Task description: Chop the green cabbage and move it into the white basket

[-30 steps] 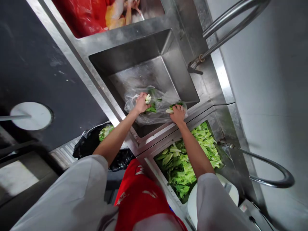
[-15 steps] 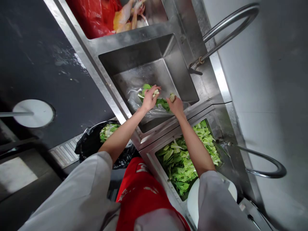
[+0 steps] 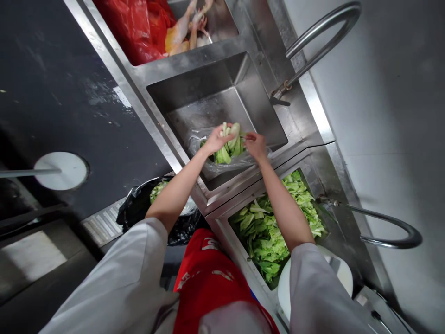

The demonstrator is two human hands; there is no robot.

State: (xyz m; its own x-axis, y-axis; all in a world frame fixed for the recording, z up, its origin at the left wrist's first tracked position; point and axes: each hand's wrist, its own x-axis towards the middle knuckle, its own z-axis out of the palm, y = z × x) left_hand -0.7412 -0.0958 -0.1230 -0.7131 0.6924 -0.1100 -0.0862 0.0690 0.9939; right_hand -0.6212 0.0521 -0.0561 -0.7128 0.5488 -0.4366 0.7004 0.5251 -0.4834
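Observation:
A bunch of leafy greens point(image 3: 229, 149) with pale stalks hangs over the middle sink basin point(image 3: 215, 107). My left hand point(image 3: 216, 140) is closed around its left side near the stalks. At the bunch's right edge, my right hand point(image 3: 256, 145) has its fingers bent in a pinch, apparently on a leaf; the fingertips are partly hidden. Beneath both hands, a clear plastic bag point(image 3: 239, 164) lies spread in the basin, with some darker leaves showing by my left wrist.
Loose green leaves point(image 3: 267, 236) fill the near basin. A red bag point(image 3: 139, 28) and raw poultry point(image 3: 181, 32) occupy the far one. Curved taps point(image 3: 323, 41) project along the right. A bin with a black liner point(image 3: 134, 208) stands at lower left, beside a white round lid point(image 3: 340, 273) opposite.
The greens have come up above the bag in my left hand, with stalks now visible. My right hand no longer shows the pale stalk end it held. The view has shifted slightly.

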